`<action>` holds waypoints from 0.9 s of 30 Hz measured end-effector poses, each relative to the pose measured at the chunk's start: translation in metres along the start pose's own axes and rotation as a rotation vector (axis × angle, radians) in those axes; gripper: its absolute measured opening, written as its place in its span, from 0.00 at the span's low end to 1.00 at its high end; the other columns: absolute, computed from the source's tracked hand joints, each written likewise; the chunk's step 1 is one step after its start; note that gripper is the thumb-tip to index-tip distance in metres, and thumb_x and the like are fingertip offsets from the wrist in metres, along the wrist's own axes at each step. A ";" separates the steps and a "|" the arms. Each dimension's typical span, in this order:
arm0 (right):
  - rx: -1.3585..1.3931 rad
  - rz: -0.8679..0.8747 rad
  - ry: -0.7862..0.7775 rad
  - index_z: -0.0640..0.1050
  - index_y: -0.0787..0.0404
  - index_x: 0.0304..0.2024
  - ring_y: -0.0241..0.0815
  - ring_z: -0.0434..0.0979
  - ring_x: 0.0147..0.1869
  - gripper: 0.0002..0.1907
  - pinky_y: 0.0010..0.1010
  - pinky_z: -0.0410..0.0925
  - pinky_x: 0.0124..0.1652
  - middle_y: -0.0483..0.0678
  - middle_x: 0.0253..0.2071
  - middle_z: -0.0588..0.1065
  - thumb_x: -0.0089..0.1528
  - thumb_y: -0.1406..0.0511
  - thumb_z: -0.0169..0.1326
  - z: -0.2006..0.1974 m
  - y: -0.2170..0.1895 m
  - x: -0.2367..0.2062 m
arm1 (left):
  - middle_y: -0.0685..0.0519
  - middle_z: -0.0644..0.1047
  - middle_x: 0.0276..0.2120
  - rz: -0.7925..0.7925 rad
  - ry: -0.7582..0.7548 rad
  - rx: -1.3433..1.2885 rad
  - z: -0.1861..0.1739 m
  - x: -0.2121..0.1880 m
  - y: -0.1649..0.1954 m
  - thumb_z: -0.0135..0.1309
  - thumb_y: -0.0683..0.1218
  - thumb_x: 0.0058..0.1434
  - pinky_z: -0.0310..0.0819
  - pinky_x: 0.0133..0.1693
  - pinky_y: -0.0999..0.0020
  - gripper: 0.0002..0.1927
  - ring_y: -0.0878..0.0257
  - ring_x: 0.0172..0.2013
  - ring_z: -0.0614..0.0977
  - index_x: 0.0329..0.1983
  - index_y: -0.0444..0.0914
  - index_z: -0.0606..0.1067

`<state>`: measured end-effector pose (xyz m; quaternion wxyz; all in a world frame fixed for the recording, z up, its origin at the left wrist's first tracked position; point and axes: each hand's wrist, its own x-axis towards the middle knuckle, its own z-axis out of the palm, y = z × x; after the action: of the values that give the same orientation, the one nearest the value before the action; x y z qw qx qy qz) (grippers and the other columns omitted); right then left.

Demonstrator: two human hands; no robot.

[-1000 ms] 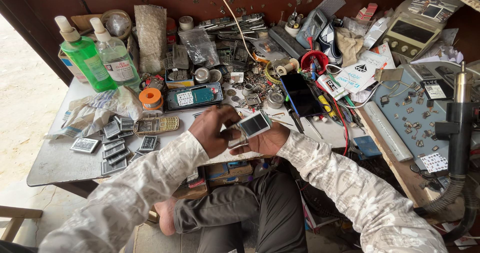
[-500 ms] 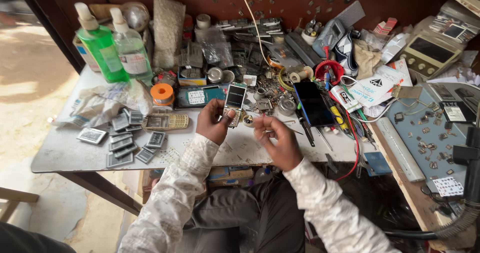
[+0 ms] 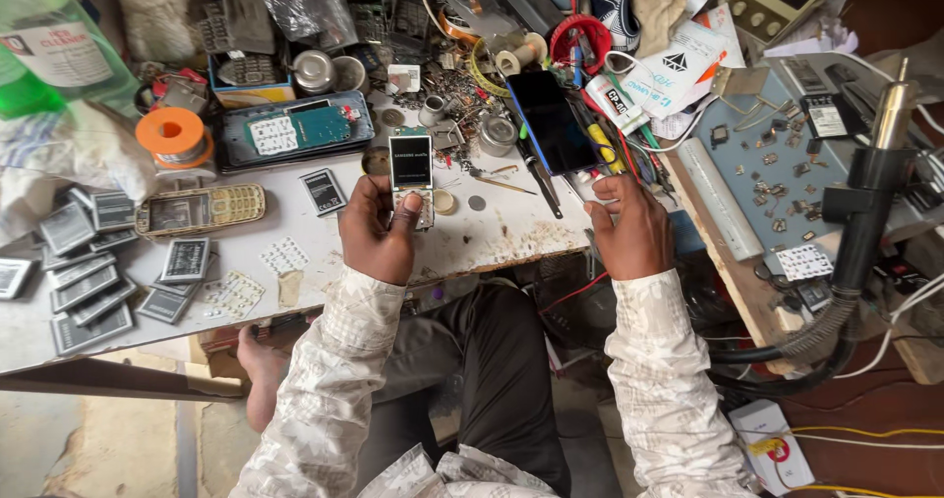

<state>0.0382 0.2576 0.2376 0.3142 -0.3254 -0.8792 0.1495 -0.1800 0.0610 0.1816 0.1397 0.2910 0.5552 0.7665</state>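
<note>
The right hand [image 3: 629, 228] has dropped empty, fingers loose, to the table edge [image 3: 511, 247]; the left hand [image 3: 379, 233] grips a small phone [image 3: 411, 175].

the left hand [image 3: 379, 233] holds a small phone [image 3: 411, 178] upright over the white table [image 3: 492, 237]. the right hand [image 3: 629, 228] rests at the table's edge beside a black smartphone [image 3: 553, 122].

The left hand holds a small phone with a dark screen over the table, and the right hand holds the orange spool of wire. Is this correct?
Not entirely. The head view shows the left hand holding the small phone with a dark screen over the table, but the right hand holds no spool. It rests at the table edge; the orange spool stands far away.
</note>
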 end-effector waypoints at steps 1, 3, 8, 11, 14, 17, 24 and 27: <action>-0.015 0.014 -0.021 0.75 0.65 0.46 0.49 0.84 0.40 0.16 0.39 0.74 0.40 0.55 0.43 0.81 0.59 0.67 0.65 0.000 0.003 0.002 | 0.54 0.79 0.35 0.011 0.011 0.008 0.001 0.000 0.000 0.58 0.40 0.68 0.74 0.39 0.75 0.09 0.71 0.34 0.77 0.47 0.33 0.72; -0.026 0.057 -0.059 0.75 0.65 0.46 0.50 0.84 0.39 0.18 0.39 0.74 0.39 0.54 0.41 0.81 0.58 0.66 0.66 0.002 0.005 0.005 | 0.53 0.79 0.35 -0.034 0.039 0.034 0.003 -0.002 0.000 0.58 0.40 0.67 0.73 0.36 0.75 0.08 0.71 0.33 0.76 0.46 0.33 0.72; -0.088 0.109 -0.099 0.74 0.62 0.51 0.48 0.85 0.39 0.18 0.39 0.74 0.39 0.52 0.39 0.82 0.59 0.68 0.63 -0.001 0.002 0.006 | 0.53 0.78 0.33 -0.112 0.044 0.012 0.001 -0.002 0.004 0.57 0.41 0.67 0.73 0.29 0.75 0.08 0.71 0.30 0.75 0.46 0.33 0.72; -0.155 0.029 -0.041 0.74 0.62 0.52 0.49 0.83 0.38 0.18 0.40 0.73 0.38 0.52 0.37 0.82 0.59 0.69 0.62 -0.014 0.000 0.000 | 0.54 0.78 0.34 -0.111 0.046 0.020 0.002 0.000 0.006 0.57 0.41 0.67 0.74 0.29 0.76 0.09 0.71 0.30 0.75 0.46 0.33 0.72; -0.098 -0.121 0.126 0.71 0.65 0.56 0.45 0.81 0.39 0.18 0.35 0.73 0.40 0.51 0.42 0.80 0.64 0.74 0.58 -0.032 -0.001 -0.004 | 0.54 0.78 0.34 -0.104 0.047 0.052 0.000 0.000 0.005 0.57 0.41 0.67 0.74 0.31 0.75 0.08 0.71 0.31 0.76 0.46 0.33 0.72; 0.031 -0.180 0.330 0.71 0.66 0.56 0.43 0.79 0.44 0.12 0.32 0.72 0.45 0.53 0.44 0.78 0.73 0.75 0.59 -0.040 -0.009 -0.002 | 0.53 0.78 0.34 -0.055 0.042 0.073 -0.002 0.001 0.003 0.57 0.40 0.68 0.74 0.35 0.75 0.08 0.70 0.32 0.76 0.46 0.33 0.72; 0.551 -0.170 0.176 0.67 0.69 0.57 0.39 0.81 0.49 0.14 0.27 0.76 0.49 0.51 0.47 0.75 0.72 0.74 0.55 -0.022 -0.053 0.004 | 0.52 0.80 0.34 -0.003 0.099 0.052 0.001 0.001 -0.005 0.56 0.39 0.67 0.73 0.36 0.73 0.08 0.69 0.33 0.77 0.46 0.32 0.72; 0.460 -0.219 0.075 0.70 0.71 0.59 0.39 0.81 0.48 0.15 0.27 0.74 0.49 0.52 0.46 0.76 0.71 0.73 0.55 -0.008 -0.069 0.013 | 0.50 0.82 0.33 0.028 0.133 0.117 0.002 0.001 -0.001 0.57 0.39 0.66 0.74 0.36 0.73 0.08 0.68 0.32 0.79 0.46 0.33 0.73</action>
<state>0.0033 0.2156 0.2819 0.4267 -0.1534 -0.8398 0.2987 -0.1798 0.0633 0.1809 0.0746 0.2548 0.6031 0.7522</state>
